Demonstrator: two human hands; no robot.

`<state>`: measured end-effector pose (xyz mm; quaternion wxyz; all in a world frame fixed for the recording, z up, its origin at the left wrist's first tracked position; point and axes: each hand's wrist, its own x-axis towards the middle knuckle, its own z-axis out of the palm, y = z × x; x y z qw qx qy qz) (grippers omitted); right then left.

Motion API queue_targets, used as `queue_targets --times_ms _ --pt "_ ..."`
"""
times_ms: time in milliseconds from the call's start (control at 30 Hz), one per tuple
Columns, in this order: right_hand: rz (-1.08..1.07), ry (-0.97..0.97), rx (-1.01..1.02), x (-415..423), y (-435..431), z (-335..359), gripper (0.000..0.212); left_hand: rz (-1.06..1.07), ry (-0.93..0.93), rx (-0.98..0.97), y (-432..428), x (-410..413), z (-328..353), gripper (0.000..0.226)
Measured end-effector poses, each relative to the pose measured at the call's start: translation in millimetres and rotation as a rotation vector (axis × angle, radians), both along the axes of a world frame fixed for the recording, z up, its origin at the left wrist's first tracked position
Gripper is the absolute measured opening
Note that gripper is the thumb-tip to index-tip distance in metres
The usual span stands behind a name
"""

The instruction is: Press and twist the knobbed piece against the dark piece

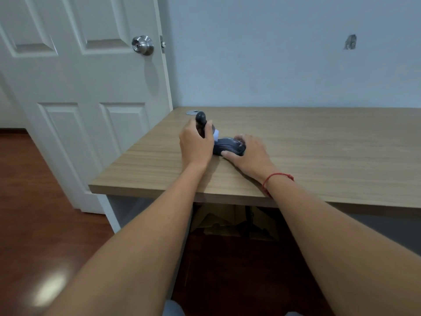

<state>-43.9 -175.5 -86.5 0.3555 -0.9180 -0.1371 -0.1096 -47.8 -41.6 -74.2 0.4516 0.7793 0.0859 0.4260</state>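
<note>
A dark grey computer mouse lies on the wooden desk. My right hand grips it from the right, thumb along its near side and fingers over its far edge. My left hand is curled round a dark rounded object whose top sticks up above my fingers. A small white piece shows between that object and the mouse. What the object is cannot be told. A red string bracelet sits on my right wrist.
A white panelled door with a steel knob stands left of the desk. A metal cable grommet is set in the desk's far left corner. Cardboard boxes sit under the desk on the reddish wood floor.
</note>
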Motion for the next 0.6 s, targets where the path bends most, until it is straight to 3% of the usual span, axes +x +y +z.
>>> queue_targets --times_ms 167,367,600 --pt "0.049 -0.009 -0.014 -0.3 -1.3 0.0 0.066 0.108 0.216 0.073 4.9 7.8 -6.0 0.025" --pt "0.086 0.024 -0.025 0.4 -0.5 1.9 0.063 0.042 0.149 0.038 5.3 5.8 -4.5 0.025" --pt "-0.115 0.063 0.155 0.5 -0.2 4.0 0.067 0.021 0.028 -0.041 4.9 6.2 -4.5 0.027"
